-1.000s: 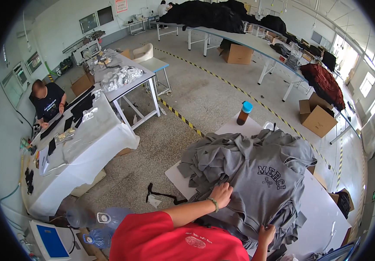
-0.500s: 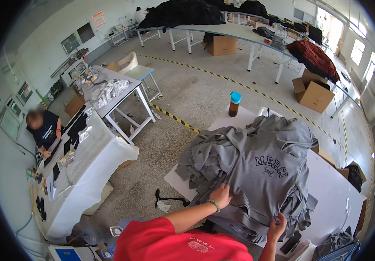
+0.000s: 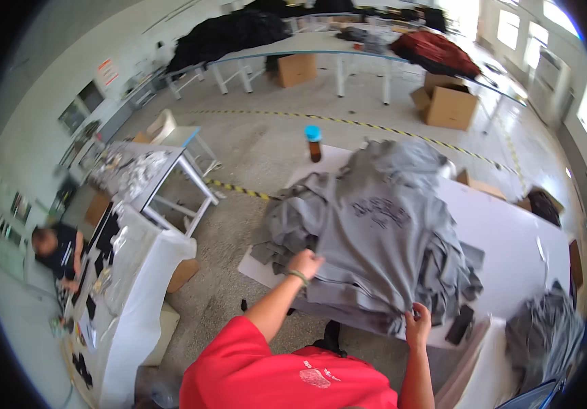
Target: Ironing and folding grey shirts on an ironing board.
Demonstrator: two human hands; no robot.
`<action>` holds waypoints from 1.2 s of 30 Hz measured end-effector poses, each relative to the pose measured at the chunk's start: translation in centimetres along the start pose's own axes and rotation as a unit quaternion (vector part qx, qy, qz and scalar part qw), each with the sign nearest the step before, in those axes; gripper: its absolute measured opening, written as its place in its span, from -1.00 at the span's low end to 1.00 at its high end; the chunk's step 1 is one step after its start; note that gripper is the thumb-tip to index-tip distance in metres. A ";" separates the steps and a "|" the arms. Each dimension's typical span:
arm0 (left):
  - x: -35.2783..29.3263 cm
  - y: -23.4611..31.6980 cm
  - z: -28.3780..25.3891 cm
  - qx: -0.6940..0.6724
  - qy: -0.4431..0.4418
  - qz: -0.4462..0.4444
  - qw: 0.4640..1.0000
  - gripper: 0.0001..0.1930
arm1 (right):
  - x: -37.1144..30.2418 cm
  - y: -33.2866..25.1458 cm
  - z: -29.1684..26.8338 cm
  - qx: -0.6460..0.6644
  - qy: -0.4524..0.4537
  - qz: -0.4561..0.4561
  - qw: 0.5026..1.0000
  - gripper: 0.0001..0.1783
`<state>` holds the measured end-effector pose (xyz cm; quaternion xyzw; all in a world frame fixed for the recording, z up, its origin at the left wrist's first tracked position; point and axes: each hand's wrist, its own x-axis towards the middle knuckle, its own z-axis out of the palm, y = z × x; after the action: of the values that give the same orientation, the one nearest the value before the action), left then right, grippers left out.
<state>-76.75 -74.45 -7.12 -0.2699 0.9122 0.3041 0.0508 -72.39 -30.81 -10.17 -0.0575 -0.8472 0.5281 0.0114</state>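
Observation:
A grey sweatshirt (image 3: 375, 242) with dark lettering on its chest lies front up over a heap of grey garments (image 3: 292, 217) on the white table. Its hem points toward me. My left hand (image 3: 305, 263) is closed on the left side near the hem, fingers pinching the cloth. At the right corner of the hem, my right hand (image 3: 417, 324) pinches the fabric between thumb and fingers. Between my hands the cloth is spread fairly flat, while the sleeves and upper part stay rumpled. The lettering is blurred.
A brown bottle with a blue cap (image 3: 314, 144) stands at the table's far left corner. Right of my right hand lie a black flat object (image 3: 459, 325) and another grey garment pile (image 3: 545, 337). A co-worker (image 3: 58, 252) works at the white-covered table (image 3: 136, 286) on the left.
My view has turned to the right. My hands are farther apart, and the sweatshirt is drawn out flatter and wider between them. The left hand now grips nearer the garment's left edge.

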 end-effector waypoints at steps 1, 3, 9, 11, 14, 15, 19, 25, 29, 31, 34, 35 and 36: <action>-1.0 0.3 -1.4 0.027 0.027 -0.004 0.999 -0.52 | -1.9 0.9 -1.4 0.050 -0.012 0.047 0.998 -0.68; -4.3 2.8 -4.4 0.057 0.092 0.072 0.992 -0.57 | -6.2 3.2 -4.2 0.028 -0.014 0.065 0.997 -0.67; -27.3 24.8 -10.2 -0.576 -0.308 0.464 0.598 -0.71 | -26.1 12.2 -12.8 -0.048 -0.044 0.207 0.976 -0.61; -36.3 30.9 -12.5 -0.558 -0.424 0.619 0.355 -0.74 | -33.4 13.5 -15.5 -0.028 -0.057 0.289 0.955 -0.61; -48.7 35.8 -12.9 -0.665 -0.472 0.523 0.248 -0.65 | -42.2 13.8 -18.9 0.023 0.006 0.363 0.931 -0.61; -52.1 36.8 -12.5 -0.724 -0.441 0.451 0.281 -0.63 | -44.8 13.6 -19.5 0.055 0.050 0.384 0.920 -0.61; -56.4 42.4 -9.3 -0.498 -0.619 0.571 0.206 -0.83 | -51.5 13.7 -21.9 0.154 0.193 0.424 0.871 -0.63; -62.0 48.7 -1.9 -0.433 -0.714 0.534 0.129 -0.95 | -54.1 12.6 -23.0 0.243 0.336 0.430 0.802 -0.65; -61.3 53.0 6.4 -0.425 -0.755 0.498 -0.001 -0.74 | -52.8 11.3 -24.8 0.221 0.369 0.413 0.803 -0.65; -60.0 54.8 14.0 -0.393 -0.795 0.456 -0.071 -0.74 | -52.4 11.0 -26.2 0.198 0.365 0.406 0.814 -0.65; -56.7 55.6 27.4 -0.321 -0.657 0.424 0.534 -0.71 | -53.2 11.1 -28.5 0.159 0.384 0.444 0.794 -0.65; -54.7 56.5 32.1 -0.208 -0.523 0.490 0.666 -0.64 | -53.7 11.2 -29.1 0.150 0.378 0.443 0.799 -0.65; -52.1 56.9 35.8 -0.140 -0.342 0.595 0.713 -0.57 | -54.3 11.3 -29.8 0.125 0.411 0.459 0.778 -0.65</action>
<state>-64.86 8.55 7.27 0.4473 0.7514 0.4674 0.1299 -15.07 -5.22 -4.86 -0.6492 -0.5615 0.4984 0.1217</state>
